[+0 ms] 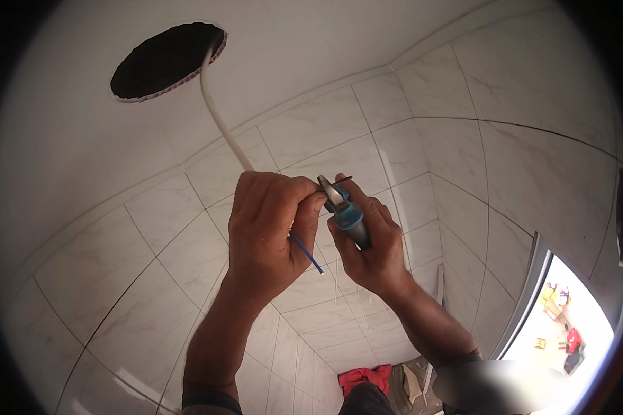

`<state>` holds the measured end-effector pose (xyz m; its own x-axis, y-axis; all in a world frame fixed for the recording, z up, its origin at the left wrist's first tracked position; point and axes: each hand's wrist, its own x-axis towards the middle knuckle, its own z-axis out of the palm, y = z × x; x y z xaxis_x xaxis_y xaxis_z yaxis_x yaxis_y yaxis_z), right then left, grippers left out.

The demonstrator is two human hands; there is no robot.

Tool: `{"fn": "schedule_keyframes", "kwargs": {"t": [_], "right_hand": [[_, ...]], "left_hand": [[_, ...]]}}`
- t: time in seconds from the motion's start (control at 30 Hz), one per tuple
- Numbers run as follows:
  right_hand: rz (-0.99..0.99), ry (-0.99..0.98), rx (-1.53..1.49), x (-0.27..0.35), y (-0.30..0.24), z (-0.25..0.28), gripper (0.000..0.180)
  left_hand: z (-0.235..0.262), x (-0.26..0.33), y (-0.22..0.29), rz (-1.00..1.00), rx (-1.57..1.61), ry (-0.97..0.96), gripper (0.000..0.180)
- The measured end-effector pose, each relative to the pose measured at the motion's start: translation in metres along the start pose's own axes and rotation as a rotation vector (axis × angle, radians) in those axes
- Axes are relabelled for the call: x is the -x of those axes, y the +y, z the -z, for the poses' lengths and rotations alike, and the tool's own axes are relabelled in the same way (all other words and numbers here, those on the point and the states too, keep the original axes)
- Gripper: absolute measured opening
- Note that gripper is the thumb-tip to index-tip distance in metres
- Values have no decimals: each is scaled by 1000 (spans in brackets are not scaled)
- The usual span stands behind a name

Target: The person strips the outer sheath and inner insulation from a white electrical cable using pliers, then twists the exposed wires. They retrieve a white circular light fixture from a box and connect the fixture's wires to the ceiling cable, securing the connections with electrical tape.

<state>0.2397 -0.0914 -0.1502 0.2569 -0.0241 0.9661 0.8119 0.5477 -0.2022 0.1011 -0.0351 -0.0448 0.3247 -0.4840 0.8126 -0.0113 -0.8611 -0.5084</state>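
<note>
Dark wire (pixel 344 180) crossed pliers (pixel 349 216) below the hole (pixel 160 62)
Left grip (pixel 268 225), nearer the hole, clasped cable (pixel 221 123); right grip (pixel 377 243) held pliers.

White cable (pixel 223 124) — blue wire (pixel 307 254) aslant below, dark wire (pixel 345 180) at tilted blue-handled pliers (pixel 349 217)

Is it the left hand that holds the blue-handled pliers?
No, the right hand holds the blue-handled pliers, while the left hand grips the white cable.
</note>
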Motion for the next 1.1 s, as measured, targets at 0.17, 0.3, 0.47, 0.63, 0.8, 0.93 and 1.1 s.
{"fn": "schedule_keyframes", "kwargs": {"t": [0.17, 0.3, 0.47, 0.63, 0.8, 0.93, 1.1], "right_hand": [[59, 30, 26, -6, 1, -2, 61], [136, 44, 70, -12, 12, -3, 61], [251, 85, 142, -26, 19, -3, 68], [423, 155, 147, -48, 25, -5, 74], [418, 121, 130, -54, 22, -7, 71], [268, 31, 122, -43, 12, 1, 66], [145, -29, 101, -33, 9, 12, 59]], "left_hand": [[0, -1, -1, 3, 7, 5, 12], [2, -2, 1, 5, 15, -3, 12], [4, -5, 4, 66, 87, 4, 11], [15, -9, 7, 118, 165, -41, 9], [20, -9, 5, 139, 181, -45, 8], [17, -9, 1, 82, 110, 9, 12], [14, -9, -13, -58, 36, 6, 26]]}}
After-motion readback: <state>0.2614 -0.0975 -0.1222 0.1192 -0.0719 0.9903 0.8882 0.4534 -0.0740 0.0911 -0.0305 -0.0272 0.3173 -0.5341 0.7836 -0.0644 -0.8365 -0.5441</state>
